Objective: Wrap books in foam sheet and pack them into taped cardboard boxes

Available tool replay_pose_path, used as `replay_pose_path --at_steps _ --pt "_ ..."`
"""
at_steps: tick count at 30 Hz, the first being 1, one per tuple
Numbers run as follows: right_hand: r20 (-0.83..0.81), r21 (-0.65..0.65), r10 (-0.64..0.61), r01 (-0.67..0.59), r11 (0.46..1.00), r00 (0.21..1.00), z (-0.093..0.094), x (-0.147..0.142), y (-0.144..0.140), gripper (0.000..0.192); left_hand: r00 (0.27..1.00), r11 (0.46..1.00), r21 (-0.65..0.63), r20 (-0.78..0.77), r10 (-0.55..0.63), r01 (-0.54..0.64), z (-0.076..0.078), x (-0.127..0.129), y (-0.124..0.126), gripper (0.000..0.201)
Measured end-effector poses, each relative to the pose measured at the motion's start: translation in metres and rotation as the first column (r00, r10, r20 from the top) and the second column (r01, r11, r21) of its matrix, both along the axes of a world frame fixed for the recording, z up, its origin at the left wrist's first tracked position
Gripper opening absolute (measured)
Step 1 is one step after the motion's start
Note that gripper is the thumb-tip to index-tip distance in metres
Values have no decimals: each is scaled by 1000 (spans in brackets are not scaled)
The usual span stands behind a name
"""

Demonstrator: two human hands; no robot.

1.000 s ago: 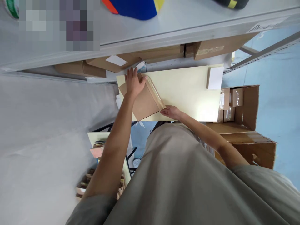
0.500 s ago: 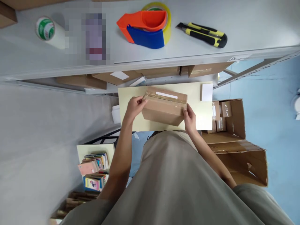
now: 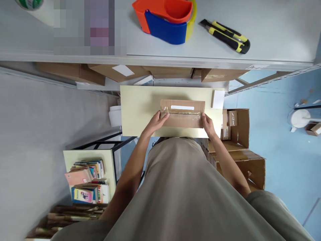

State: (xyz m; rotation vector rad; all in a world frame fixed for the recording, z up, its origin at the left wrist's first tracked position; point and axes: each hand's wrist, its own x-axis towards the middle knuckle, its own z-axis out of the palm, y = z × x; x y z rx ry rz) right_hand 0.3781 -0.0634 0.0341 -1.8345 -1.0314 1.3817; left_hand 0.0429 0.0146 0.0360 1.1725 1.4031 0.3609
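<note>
A brown cardboard box with clear tape along its top seam and a white label is held above or on the pale yellow tabletop; whether it touches the surface I cannot tell. My left hand grips its left end, thumb on the taped top. At the right end, my right hand holds the box with the thumb near the tape's edge. Fingers under the box are hidden. A stack of white paper lies on the tabletop, right of the box.
On the grey shelf ahead lie an orange and blue tape dispenser, a yellow and black utility knife and a tape roll. Open cartons stand at right, one holding small boxes. Books are stacked lower left.
The box has turned from a tilt to nearly level with the table edge, and its front side shows less. Both hands have shifted right with it. The view has moved too.
</note>
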Motion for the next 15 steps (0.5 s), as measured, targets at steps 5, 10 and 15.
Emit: replay_pose_path --at_steps 5,10,15 --pt "-299 -169 14 -68 983 954 -5 17 9 81 982 980 -189 185 -31 66 -17 -6 26 83" --pt "-395 -219 40 -136 966 918 -19 31 16 83 986 972 -234 169 11 29 -32 -11 30 92" --pt "-283 -186 86 -143 972 955 0 35 14 76 992 991 -131 124 -2 18 -22 -9 22 99"
